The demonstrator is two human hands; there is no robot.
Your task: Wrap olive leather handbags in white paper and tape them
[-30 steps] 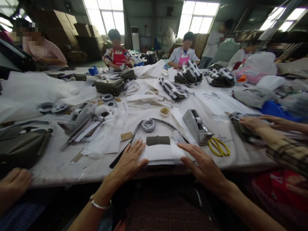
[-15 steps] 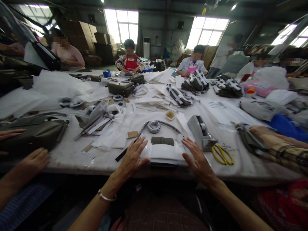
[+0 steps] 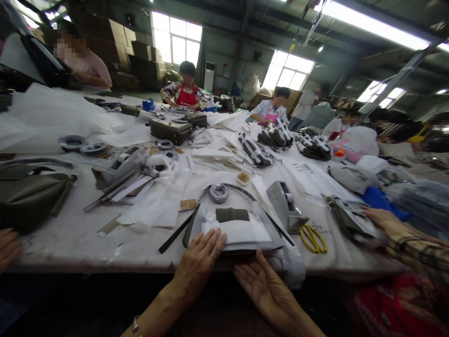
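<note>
A dark olive handbag [image 3: 188, 236] lies in front of me at the table's front edge, with white wrapping sheet [image 3: 242, 232] over its front and an olive strap piece [image 3: 232, 214] showing above. Its handle arches behind, around a wrapped coil of strap [image 3: 219, 193]. My left hand [image 3: 203, 250] rests flat on the left part of the sheet, fingers stretched out. My right hand [image 3: 261, 283] is turned palm up by the bag's lower edge, fingers extended beneath it and the thumb tip near the edge. Whether the thumb touches the bag I cannot tell.
Right of the bag stand a grey tape dispenser [image 3: 286, 206] and yellow-handled scissors [image 3: 313, 238]. A brown tag [image 3: 187, 204] lies left. Co-workers' hands [image 3: 386, 222] work at the right; another hand [image 3: 7, 248] is at far left. Wrapped straps and white sheets [image 3: 220, 159] cover the table beyond.
My left hand has come down onto the sheet. My right hand has moved from the bag's right side to its front edge and turned palm up. The view has tilted.
</note>
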